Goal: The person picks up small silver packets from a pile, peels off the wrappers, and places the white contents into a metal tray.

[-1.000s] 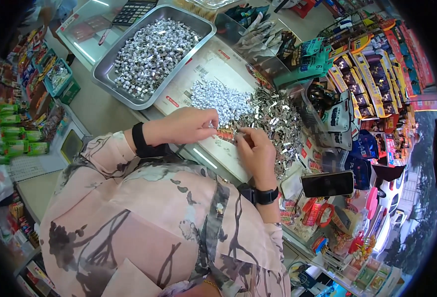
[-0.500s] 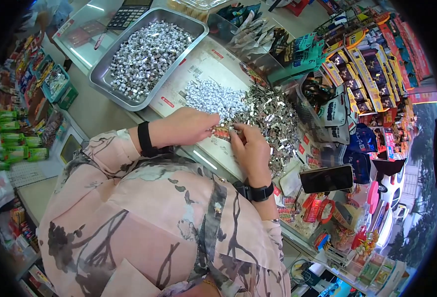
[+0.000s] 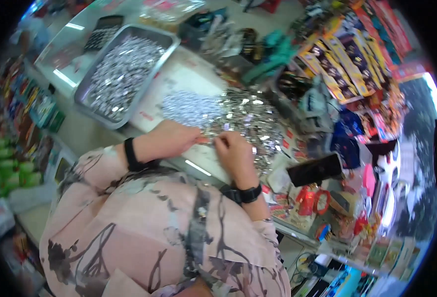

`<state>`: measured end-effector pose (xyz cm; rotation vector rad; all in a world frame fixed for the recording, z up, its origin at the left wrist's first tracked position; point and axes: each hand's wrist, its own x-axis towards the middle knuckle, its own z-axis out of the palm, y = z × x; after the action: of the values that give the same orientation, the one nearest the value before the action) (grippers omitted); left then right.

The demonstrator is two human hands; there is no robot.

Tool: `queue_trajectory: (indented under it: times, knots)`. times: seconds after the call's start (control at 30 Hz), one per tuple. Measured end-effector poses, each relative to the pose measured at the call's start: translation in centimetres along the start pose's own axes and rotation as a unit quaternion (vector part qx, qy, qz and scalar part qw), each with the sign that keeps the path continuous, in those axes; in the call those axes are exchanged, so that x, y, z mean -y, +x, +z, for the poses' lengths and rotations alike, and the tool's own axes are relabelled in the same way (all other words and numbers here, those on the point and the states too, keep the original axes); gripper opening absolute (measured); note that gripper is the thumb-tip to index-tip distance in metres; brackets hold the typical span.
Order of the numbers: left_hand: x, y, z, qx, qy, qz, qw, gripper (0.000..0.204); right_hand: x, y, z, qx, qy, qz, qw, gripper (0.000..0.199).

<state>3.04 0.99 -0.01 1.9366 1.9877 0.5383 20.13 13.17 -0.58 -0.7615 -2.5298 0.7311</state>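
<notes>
My left hand [image 3: 174, 139] is closed in a pinch at the near edge of the heaps, its fingertips pointing right. Facing it, my right hand [image 3: 236, 154] has thumb and fingers drawn together, a small gap away. Whatever either hand holds is too small and blurred to make out. Just beyond the left hand lies a heap of small white pieces [image 3: 188, 107]. Against it, beyond the right hand, spreads a larger heap of shiny silver metal pieces [image 3: 252, 115]. Both heaps rest on a pale printed cardboard sheet [image 3: 184, 71].
A deep metal tray [image 3: 154, 35] full of silver-and-white pieces stands at the far left, near a calculator [image 3: 103, 32]. A dark phone [image 3: 316, 169] leans at the right, beside red tape rolls [image 3: 321, 202]. Boxed and bagged packages [image 3: 344, 64] crowd the far right.
The whole view has shifted and blurred, so tray and heaps appear farther left. My hands stay close together at the heaps, both pinched. Nothing is visibly put down or picked up.
</notes>
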Motion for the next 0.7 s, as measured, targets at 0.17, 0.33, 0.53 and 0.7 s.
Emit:
queue_trajectory:
  times: [0.17, 0.33, 0.53, 0.7]
  knots:
    - [0.1, -0.4, -0.1, -0.021, 0.003, -0.016, 1.000, 0.014, 0.1, -0.1, 0.9, -0.019, 0.035, -0.055, 0.998, 0.017]
    - [-0.6, -0.7, -1.8, -0.013, -0.181, -0.065, 0.981, 0.006, 0.9, -0.5, 0.8, -0.017, 0.011, -0.045, 0.999, 0.013]
    - [0.8, -0.7, -1.6, -0.035, -0.391, -0.064, 0.918, 0.002, 1.0, -0.3, 0.7, -0.017, 0.014, -0.047, 0.999, 0.016]
    - [0.2, -0.2, -2.2, 0.014, -0.582, -0.162, 0.796, 0.003, 1.2, 0.2, 1.3, -0.008, 0.008, -0.025, 1.000, 0.017]
